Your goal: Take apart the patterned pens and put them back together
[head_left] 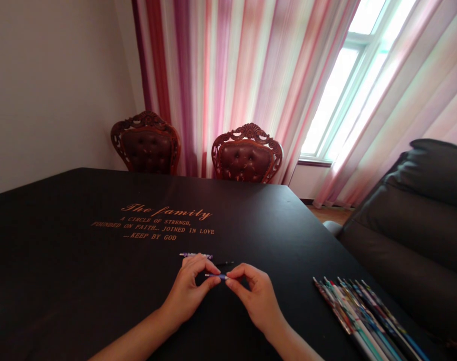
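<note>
Over the black table [100, 296], my left hand [192, 283] and my right hand [253, 291] meet at a small purple pen piece [222, 277] with a pale, narrow end pointing left. Thumb and fingertips of my left hand pinch its middle, and those of my right hand pinch its right end. Just beyond my left hand lies a purple patterned pen part [196, 255], partly hidden by the knuckles. A thin dark stick [225, 263], which looks like a pen refill, lies behind the fingertips.
Several patterned pens [363, 313] lie side by side at the table's right. A dark leather sofa [412, 215] stands beyond that edge. Two carved chairs [249, 158] line the far side, before striped curtains [243, 75] and a window [341, 95]. Gold lettering [164, 220] marks the tabletop.
</note>
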{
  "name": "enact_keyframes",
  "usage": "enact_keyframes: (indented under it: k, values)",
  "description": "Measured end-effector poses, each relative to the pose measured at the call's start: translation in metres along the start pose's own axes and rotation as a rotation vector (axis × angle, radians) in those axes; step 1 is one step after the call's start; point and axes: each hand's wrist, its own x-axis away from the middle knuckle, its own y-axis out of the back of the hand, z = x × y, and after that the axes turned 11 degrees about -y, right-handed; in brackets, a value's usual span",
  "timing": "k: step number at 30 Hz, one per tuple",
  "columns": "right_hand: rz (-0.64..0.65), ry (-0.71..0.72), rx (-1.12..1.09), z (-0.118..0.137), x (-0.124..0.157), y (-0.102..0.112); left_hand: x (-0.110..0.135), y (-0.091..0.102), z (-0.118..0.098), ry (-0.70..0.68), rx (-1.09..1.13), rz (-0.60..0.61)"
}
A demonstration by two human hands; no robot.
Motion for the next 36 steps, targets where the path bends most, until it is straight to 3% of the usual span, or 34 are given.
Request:
enact_keyframes:
  k: [9, 13, 17, 22, 31, 36]
  values:
    - [0.03, -0.004, 0.015, 0.0, 0.0, -0.001, 0.001, -0.003, -0.004, 0.024, -0.028, 0.047]
    - [0.054, 0.001, 0.027, 0.002, -0.002, 0.003, 0.0, 0.002, 0.0, -0.035, -0.104, 0.111]
    - [-0.047, -0.028, -0.003, -0.008, -0.011, 0.025, -0.004, 0.017, 0.009, -0.111, -0.32, 0.144]
    - [-0.113, -0.066, -0.112, -0.027, -0.024, 0.059, -0.007, 0.027, 0.02, -0.075, -0.525, 0.131]
    - [-0.071, -0.18, -0.356, -0.03, -0.025, 0.065, -0.008, 0.026, 0.02, -0.057, -0.522, 0.169]
    - [-0.092, -0.192, -0.383, -0.036, -0.027, 0.069, -0.004, 0.025, 0.017, -0.06, -0.431, 0.171]
